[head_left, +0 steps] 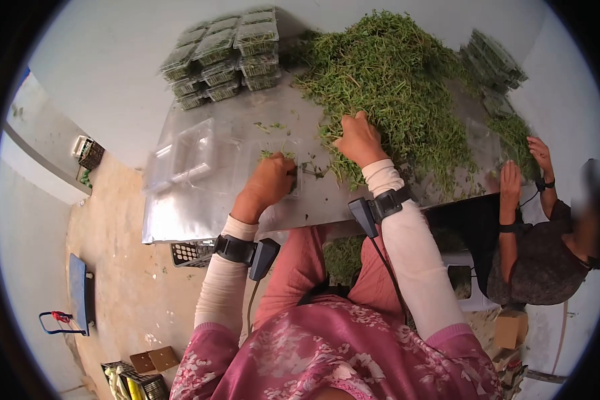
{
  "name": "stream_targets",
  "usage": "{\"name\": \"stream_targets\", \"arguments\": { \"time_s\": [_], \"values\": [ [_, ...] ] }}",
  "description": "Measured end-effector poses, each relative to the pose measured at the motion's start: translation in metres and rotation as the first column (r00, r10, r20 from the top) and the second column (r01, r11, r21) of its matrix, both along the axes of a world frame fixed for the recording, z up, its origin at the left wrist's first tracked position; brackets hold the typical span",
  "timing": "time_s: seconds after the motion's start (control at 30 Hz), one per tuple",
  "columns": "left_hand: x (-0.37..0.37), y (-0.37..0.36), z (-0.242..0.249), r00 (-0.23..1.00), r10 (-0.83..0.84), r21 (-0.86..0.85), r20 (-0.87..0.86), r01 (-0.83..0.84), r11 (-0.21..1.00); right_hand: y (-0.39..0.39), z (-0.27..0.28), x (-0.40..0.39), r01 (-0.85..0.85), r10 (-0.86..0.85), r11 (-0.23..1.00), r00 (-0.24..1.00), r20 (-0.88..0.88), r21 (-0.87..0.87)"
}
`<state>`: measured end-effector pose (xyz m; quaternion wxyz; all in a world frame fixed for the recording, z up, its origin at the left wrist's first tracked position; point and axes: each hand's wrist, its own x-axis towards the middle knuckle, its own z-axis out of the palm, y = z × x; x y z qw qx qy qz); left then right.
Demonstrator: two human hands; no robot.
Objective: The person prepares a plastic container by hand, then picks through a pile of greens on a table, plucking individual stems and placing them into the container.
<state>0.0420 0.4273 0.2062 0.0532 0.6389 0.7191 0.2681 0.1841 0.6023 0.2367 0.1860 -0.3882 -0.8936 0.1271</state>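
A large heap of leafy green sprigs (393, 87) covers the middle of the metal table (213, 223). My right hand (361, 139) is at the heap's near left edge, its fingers closed on some of the sprigs. To the left, my left hand (270, 183) reaches into a clear plastic container (253, 160), fingers curled around green sprigs; its fingertips are partly hidden. Some sprigs show just beyond that hand. Beside this container lie clear, open plastic containers (187, 157).
Filled clear boxes (220, 50) stand stacked at the back left, with more boxes (492, 60) at the back right. A co-worker (537, 250) has both hands near sprigs on the right. Under the table is a black crate (192, 255); a blue trolley (79, 293) stands at left.
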Motion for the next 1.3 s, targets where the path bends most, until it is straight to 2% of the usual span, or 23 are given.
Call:
{"name": "stream_targets", "arguments": {
  "time_s": [0.13, 0.23, 0.33, 0.37, 0.47, 0.6, 0.7, 0.8, 0.9, 1.0, 1.1, 1.2, 1.3],
  "values": [
    [0.009, -0.011, 0.019, 0.999, -0.013, 0.041, 0.042, 0.012, 0.999, 0.011, -0.007, -0.004, 0.049, -0.047, 0.999, 0.995, 0.091, -0.013],
    [0.015, -0.018, 0.032, 0.998, 0.014, 0.049, 0.056, -0.017, 0.999, 0.028, -0.016, -0.003, -0.042, 0.051, 0.993, 0.995, -0.081, 0.113],
    [0.021, -0.020, 0.042, 0.996, 0.077, 0.107, 0.048, -0.082, 0.991, 0.026, 0.006, 0.011, -0.128, 0.073, 0.987, 0.903, -0.424, -0.102],
    [0.023, -0.020, 0.045, 0.994, 0.085, 0.134, 0.065, -0.093, 0.987, 0.031, 0.005, 0.013, -0.183, 0.099, 0.976, 0.854, -0.510, -0.117],
    [0.027, -0.017, 0.053, 0.981, 0.089, 0.169, 0.173, -0.118, 0.979, 0.034, 0.013, 0.017, -0.243, -0.011, 0.925, 0.751, -0.660, -0.292],
    [0.030, -0.012, 0.057, 0.961, 0.078, 0.162, 0.265, -0.124, 0.979, 0.020, 0.037, 0.027, -0.397, -0.171, 0.736, 0.675, -0.718, -0.548],
    [0.032, -0.009, 0.060, 0.941, 0.069, 0.159, 0.330, -0.127, 0.979, 0.028, 0.034, 0.029, -0.564, -0.181, 0.582, 0.612, -0.770, -0.585],
    [0.029, 0.001, 0.059, 0.875, 0.125, 0.045, 0.467, -0.164, 0.985, 0.027, 0.033, 0.031, -0.698, -0.221, 0.444, 0.522, -0.824, -0.562],
    [0.032, 0.014, 0.058, 0.844, 0.094, 0.130, 0.527, -0.189, 0.973, 0.023, 0.034, 0.030, -0.772, -0.277, 0.340, 0.464, -0.842, -0.537],
    [0.035, 0.029, 0.055, 0.803, 0.069, 0.074, 0.592, -0.140, 0.987, 0.020, 0.034, 0.029, -0.814, -0.319, 0.237, 0.449, -0.834, -0.530],
    [0.035, 0.044, 0.047, 0.756, -0.024, 0.113, 0.655, -0.067, 0.991, 0.018, 0.034, 0.027, -0.852, -0.333, 0.149, 0.435, -0.837, -0.502],
    [0.043, 0.052, 0.043, 0.637, -0.081, 0.152, 0.766, -0.057, 0.987, 0.016, 0.034, 0.026, -0.876, -0.319, 0.078, 0.430, -0.845, -0.475],
    [0.047, 0.056, 0.047, 0.587, 0.022, -0.011, 0.810, -0.022, 1.000, 0.012, 0.036, 0.024, -0.872, -0.326, 0.094, 0.429, -0.842, -0.481]
  ]
}}
